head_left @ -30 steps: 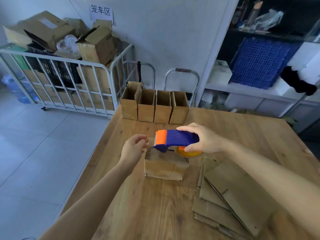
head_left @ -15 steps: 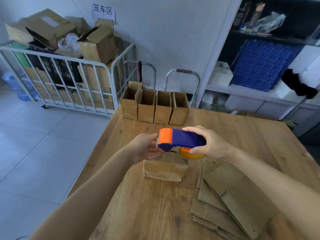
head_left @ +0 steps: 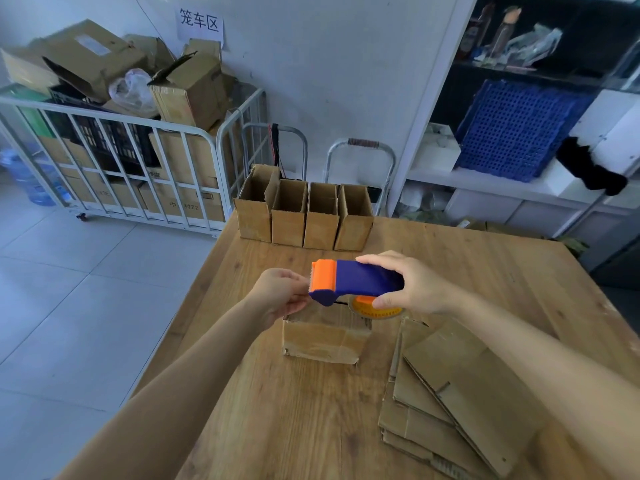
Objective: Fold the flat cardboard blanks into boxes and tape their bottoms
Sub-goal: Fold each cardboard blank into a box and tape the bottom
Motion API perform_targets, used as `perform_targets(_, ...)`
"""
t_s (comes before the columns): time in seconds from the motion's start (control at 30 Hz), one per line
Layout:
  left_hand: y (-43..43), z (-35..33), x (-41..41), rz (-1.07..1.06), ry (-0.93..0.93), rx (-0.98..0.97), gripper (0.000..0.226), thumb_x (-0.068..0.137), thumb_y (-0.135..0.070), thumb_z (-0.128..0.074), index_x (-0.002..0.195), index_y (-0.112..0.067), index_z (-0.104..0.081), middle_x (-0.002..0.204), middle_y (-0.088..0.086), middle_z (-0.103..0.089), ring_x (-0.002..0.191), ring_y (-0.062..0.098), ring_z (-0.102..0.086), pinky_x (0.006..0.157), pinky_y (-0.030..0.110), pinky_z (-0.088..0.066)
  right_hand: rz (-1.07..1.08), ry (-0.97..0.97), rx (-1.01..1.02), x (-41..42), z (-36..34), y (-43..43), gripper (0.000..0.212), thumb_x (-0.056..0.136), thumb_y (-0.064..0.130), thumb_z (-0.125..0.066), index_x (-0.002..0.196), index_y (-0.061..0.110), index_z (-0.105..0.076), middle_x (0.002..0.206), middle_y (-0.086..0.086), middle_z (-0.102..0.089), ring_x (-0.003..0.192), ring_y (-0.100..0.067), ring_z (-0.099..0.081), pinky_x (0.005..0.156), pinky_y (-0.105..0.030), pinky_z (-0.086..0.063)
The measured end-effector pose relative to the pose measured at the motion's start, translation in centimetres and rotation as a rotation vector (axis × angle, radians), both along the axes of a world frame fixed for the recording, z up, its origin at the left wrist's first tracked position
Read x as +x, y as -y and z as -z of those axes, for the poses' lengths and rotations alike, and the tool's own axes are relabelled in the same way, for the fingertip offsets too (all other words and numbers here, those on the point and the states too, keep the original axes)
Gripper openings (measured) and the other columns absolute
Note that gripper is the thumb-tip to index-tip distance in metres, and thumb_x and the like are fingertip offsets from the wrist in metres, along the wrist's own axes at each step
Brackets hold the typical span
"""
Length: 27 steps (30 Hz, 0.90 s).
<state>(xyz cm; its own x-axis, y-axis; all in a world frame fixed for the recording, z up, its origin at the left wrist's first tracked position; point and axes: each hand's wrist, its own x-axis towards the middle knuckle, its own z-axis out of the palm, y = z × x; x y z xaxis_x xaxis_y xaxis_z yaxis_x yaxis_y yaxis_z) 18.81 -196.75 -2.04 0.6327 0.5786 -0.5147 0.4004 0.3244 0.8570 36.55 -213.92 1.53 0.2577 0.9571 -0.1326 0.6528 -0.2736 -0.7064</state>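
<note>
The left hand [head_left: 282,296] has come to the right, from a place apart to the orange head of the tape dispenser [head_left: 356,281], which itself has hardly moved. Its fingers are curled against the thumb and seem to pinch the tape end, but the tape is clear and I cannot see it surely. The right hand [head_left: 414,287] grips the blue body, fingers over the top, thumb below. I judge that a strip is about to be pulled for the bottom seam. The box [head_left: 323,336] stands on the table [head_left: 294,427] just under both hands, brown, a little worn, its upper face apparently closed. The flat blanks [head_left: 464,393] lie just beside it.
</note>
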Motion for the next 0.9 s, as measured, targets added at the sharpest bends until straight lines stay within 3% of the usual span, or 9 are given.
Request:
perform_targets(0.1, 0.3, -0.1, 0.1, 0.041, -0.045, 0.102, 0.005, 0.091, -0.004, -0.058, 0.093, -0.004, -0.063, 0.091, 0.013, -0.068, 0.087, 0.02, -0.066, 0.08, 0.033, -0.058, -0.03, 0.071, -0.028, -0.2, -0.4, -0.4, 0.075, 0.068, 0.041, -0.07, 0.137, 0.033, -0.042, 0.126, 0.011, -0.042, 0.111, -0.006, -0.046, 0.084, -0.016, -0.042)
perform_targets(0.37, 0.1, 0.1, 0.2, 0.028, -0.084, 0.129, 0.007, 0.091, -0.005, -0.06, 0.084, -0.004, -0.06, 0.08, 0.011, -0.065, 0.076, 0.017, -0.064, 0.079, 0.035, -0.057, -0.057, 0.138, -0.054, -0.2, -1.0, -0.6, 0.077, 0.067, 0.042, -0.07, 0.139, 0.031, -0.043, 0.127, 0.008, -0.044, 0.111, -0.008, -0.046, 0.088, -0.019, -0.042)
perform_targets(0.5, 0.4, -0.1, 0.5, 0.041, -0.116, 0.161, 0.012, 0.092, -0.004, -0.055, 0.081, -0.008, -0.055, 0.08, 0.009, -0.063, 0.074, 0.015, -0.061, 0.063, 0.026, -0.053, -0.09, 0.182, -0.062, 0.0, -1.5, -0.3, 0.072, 0.076, 0.034, -0.075, 0.14, 0.029, -0.042, 0.128, 0.008, -0.044, 0.113, -0.008, -0.045, 0.091, -0.019, -0.041)
perform_targets(0.77, 0.8, -0.4, 0.4, 0.071, -0.101, 0.15, 0.01, 0.095, -0.008, -0.053, 0.085, -0.006, -0.055, 0.082, 0.01, -0.06, 0.072, 0.013, -0.058, 0.056, 0.02, -0.047, -0.148, 0.38, -0.024, 0.5, -1.3, 0.3, 0.067, 0.084, 0.037, -0.069, 0.143, 0.03, -0.037, 0.129, 0.01, -0.043, 0.112, -0.004, -0.044, 0.086, -0.008, -0.034)
perform_targets(0.9, 0.5, -0.3, -0.2, 0.061, -0.047, 0.127, 0.016, 0.095, -0.002, -0.049, 0.079, -0.007, -0.053, 0.075, 0.008, -0.056, 0.068, 0.012, -0.053, 0.054, 0.02, -0.045, -0.284, 0.549, -0.004, -0.4, -0.7, 0.0, 0.076, 0.087, 0.042, -0.064, 0.15, 0.029, -0.024, 0.147, 0.008, -0.028, 0.127, -0.008, -0.032, 0.104, -0.021, -0.033)
